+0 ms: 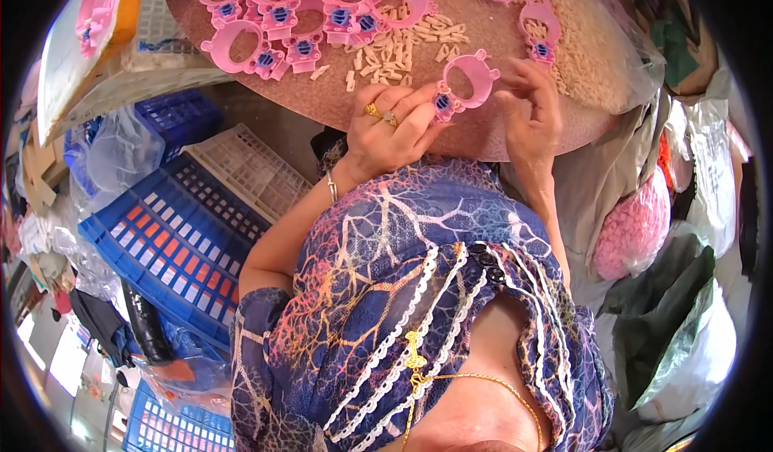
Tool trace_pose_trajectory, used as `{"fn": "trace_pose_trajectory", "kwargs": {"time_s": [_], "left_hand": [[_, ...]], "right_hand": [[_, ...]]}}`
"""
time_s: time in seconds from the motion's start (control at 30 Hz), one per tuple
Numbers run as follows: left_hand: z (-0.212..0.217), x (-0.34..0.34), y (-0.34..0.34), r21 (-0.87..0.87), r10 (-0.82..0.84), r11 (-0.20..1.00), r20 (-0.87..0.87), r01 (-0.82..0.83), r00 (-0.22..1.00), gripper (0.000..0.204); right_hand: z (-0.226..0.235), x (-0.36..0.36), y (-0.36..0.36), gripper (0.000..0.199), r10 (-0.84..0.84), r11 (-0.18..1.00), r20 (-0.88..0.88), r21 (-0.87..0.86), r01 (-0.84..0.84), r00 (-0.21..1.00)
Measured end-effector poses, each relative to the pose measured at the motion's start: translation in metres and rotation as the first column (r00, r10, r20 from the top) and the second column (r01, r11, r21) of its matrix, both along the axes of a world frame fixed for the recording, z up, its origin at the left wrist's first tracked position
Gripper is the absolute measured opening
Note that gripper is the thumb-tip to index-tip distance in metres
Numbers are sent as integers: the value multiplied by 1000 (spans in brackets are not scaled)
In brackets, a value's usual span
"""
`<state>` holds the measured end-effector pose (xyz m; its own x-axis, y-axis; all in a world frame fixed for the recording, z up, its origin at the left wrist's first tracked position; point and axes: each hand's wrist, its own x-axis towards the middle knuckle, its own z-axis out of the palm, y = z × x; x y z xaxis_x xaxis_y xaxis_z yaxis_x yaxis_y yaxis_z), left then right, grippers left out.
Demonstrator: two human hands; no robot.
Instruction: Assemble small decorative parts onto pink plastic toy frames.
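Note:
I hold a pink plastic ring-shaped piece (467, 81) with a blue insert between both hands above the near edge of a round brown table (338, 101). My left hand (390, 130), with two rings on its fingers, pinches the lower left part at the blue insert. My right hand (533, 101) touches the right side of the ring. Behind it on the table lie several more pink pieces with blue inserts (298, 17) and a scatter of small cream pegs (394, 45).
A blue plastic crate (173, 242) and a white crate (245, 170) stand at my left beside the table. A clear bag of pink parts (636, 226) hangs at the right, with other bags below it (684, 347). A heap of cream pieces (592, 37) covers the table's right side.

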<state>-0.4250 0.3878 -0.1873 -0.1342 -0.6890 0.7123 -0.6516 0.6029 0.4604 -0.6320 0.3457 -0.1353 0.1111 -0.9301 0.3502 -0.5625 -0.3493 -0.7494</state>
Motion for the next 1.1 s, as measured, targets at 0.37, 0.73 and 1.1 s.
{"fn": "trace_pose_trajectory", "kwargs": {"time_s": [0.37, 0.73, 1.1], "left_hand": [[11, -4, -6, 59, -46, 998, 259, 32, 965, 34], [56, 10, 21, 561, 32, 738, -585, 375, 810, 28], [16, 46, 71, 282, 775, 220, -632, 934, 8, 37]], "right_hand": [[-7, 8, 13, 30, 12, 991, -41, 137, -6, 999], [-10, -11, 19, 41, 115, 970, 106, -225, -89, 988], [-15, -14, 32, 31, 167, 972, 84, -181, -150, 982]]}}
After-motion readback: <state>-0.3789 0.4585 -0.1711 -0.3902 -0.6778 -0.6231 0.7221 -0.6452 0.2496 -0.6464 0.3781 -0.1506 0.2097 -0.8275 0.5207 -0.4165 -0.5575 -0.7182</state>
